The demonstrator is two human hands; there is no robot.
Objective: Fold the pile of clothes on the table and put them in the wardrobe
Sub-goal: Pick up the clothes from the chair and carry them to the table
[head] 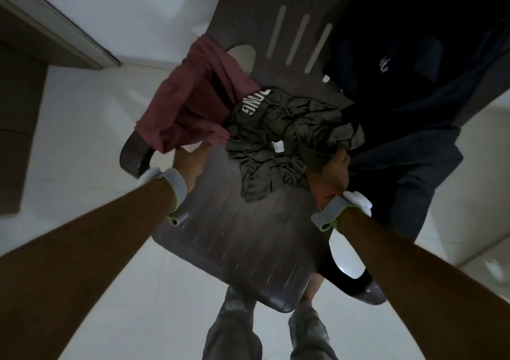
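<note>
Forearms (91, 238) are stretched over a chair (234, 235); the olive shirt (276, 138) lying crumpled on its seat is gripped by the right hand (329, 177) — only "ONG" is readable, upside down; the left hand (190, 163), fingers straight and blurred, is touching a maroon garment (187, 105).

1 chair (248, 235). Clothes, 3 seen: 1 maroon top (187, 105), 1 olive tee (276, 138), 1 navy heap (400, 97), maybe >1 piece. 2 hands: left hand (190, 163), right hand (329, 177). 2 wristbands (174, 187).
</note>
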